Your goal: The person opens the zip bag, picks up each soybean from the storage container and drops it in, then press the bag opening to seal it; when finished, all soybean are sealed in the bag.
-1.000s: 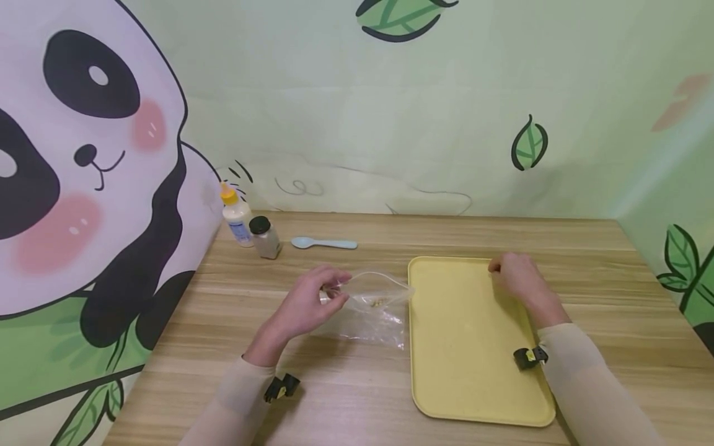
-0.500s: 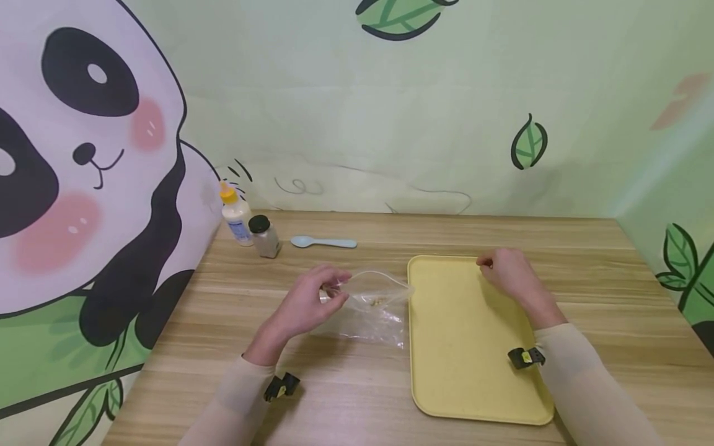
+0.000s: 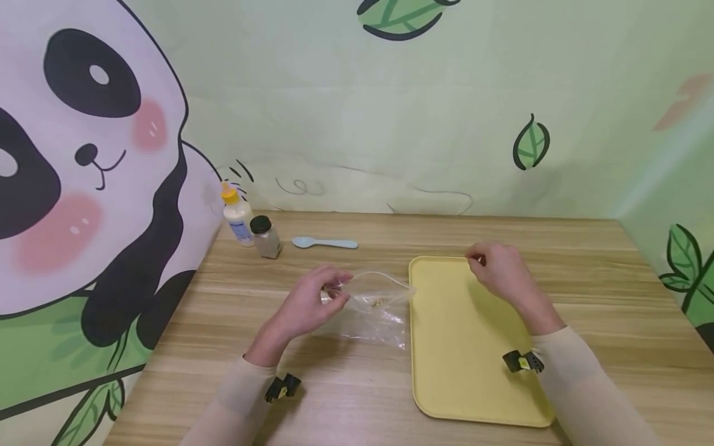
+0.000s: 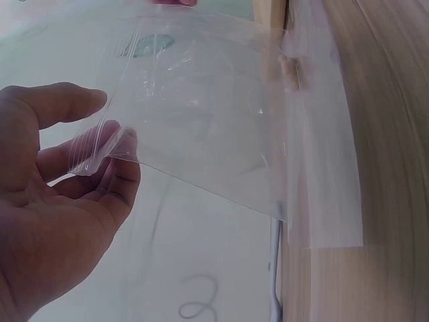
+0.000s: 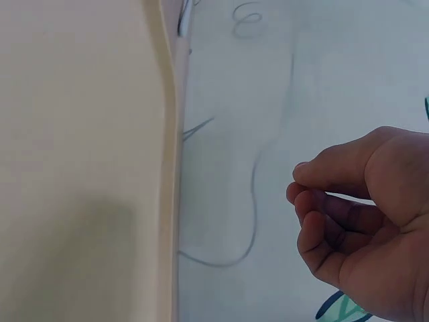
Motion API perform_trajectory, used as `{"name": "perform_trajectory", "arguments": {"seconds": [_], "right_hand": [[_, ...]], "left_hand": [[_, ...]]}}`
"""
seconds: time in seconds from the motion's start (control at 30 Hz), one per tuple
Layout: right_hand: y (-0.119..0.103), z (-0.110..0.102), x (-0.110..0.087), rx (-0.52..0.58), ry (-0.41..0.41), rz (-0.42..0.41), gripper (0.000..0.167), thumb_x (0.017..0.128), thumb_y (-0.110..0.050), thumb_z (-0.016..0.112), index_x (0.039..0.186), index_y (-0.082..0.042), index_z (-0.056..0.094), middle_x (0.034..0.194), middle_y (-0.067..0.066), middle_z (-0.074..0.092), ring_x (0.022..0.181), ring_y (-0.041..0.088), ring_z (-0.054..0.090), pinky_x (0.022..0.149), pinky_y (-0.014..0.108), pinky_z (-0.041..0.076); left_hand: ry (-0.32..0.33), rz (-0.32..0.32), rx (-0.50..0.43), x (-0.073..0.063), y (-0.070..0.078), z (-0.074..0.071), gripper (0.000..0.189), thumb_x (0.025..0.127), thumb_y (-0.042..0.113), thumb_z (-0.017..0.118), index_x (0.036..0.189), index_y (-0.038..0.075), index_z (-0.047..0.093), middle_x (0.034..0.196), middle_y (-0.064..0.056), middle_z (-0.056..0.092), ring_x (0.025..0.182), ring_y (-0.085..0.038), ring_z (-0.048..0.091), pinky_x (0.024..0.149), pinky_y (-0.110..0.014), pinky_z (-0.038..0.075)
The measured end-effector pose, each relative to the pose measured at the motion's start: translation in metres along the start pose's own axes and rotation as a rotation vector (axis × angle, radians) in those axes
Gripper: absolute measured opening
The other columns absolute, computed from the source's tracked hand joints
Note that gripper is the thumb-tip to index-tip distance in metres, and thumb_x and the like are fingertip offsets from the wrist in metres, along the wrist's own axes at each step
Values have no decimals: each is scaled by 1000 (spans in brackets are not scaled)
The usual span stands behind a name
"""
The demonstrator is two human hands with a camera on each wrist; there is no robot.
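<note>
In the head view, my left hand (image 3: pixel 309 300) holds a clear zip bag (image 3: pixel 362 325) by the left end of its mouth. The mouth gapes, and small beige pieces (image 3: pixel 379 302) show inside the bag. In the left wrist view, the fingers curl behind the ridged zip strip of the bag (image 4: pixel 201 121), and the thumb stands apart from them. My right hand (image 3: pixel 499 269) is above the far edge of a yellow tray (image 3: pixel 468 347). Its thumb meets the curled index finger, as the right wrist view of the hand (image 5: pixel 369 208) shows, with nothing visible between them.
A white bottle with a yellow cap (image 3: pixel 240 224) and a small jar with a black lid (image 3: pixel 266 238) stand at the back left. Beside them lies a light blue spoon (image 3: pixel 325 243). The wooden table (image 3: pixel 346 396) ends at a painted wall (image 3: pixel 424 124).
My right hand has moved left along the far edge of the tray, its thumb and fingers kept together. The left hand and the zip bag have stayed in place.
</note>
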State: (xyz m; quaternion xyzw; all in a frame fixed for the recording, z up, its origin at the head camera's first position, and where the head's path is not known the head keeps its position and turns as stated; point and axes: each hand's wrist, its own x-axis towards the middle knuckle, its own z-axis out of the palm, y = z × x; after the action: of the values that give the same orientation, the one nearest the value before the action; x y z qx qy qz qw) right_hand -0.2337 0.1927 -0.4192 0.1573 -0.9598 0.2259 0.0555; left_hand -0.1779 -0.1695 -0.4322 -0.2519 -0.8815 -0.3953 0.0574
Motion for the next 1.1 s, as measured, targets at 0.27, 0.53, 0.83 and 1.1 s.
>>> {"name": "perform_trajectory", "arguments": {"seconds": [0.27,0.53,0.83,1.1], "right_hand": [[-27,-2,-4,-18,85,-97,15,89,-7,60,95,-3,74,81,8,70,69,18,60,63,36,52],[-55,4,-4,22,170,-223,10,85,-4,64,87,-5,74,75,6,67,64,16,57,58,31,48],[-78,8,-7,71,180,-304,10,84,-2,67,89,-6,75,79,5,69,64,12,57,57,27,49],[-96,14,-7,86,173,-400,9,85,-3,67,88,-7,74,80,3,70,66,12,60,59,26,52]], "left_hand": [[15,1,-6,-1,0,-2,30,84,5,72,114,1,66,102,-8,67,83,-13,64,76,-26,57],[4,10,-16,-1,-1,-2,32,84,6,71,115,-1,65,103,-12,67,84,-15,65,78,-26,57],[-6,9,-16,0,0,-2,33,84,6,71,116,-2,65,104,-14,67,84,-16,65,78,-26,57],[2,9,-10,0,0,-1,33,83,6,72,116,2,66,103,-8,66,85,-14,64,79,-26,57]]}}
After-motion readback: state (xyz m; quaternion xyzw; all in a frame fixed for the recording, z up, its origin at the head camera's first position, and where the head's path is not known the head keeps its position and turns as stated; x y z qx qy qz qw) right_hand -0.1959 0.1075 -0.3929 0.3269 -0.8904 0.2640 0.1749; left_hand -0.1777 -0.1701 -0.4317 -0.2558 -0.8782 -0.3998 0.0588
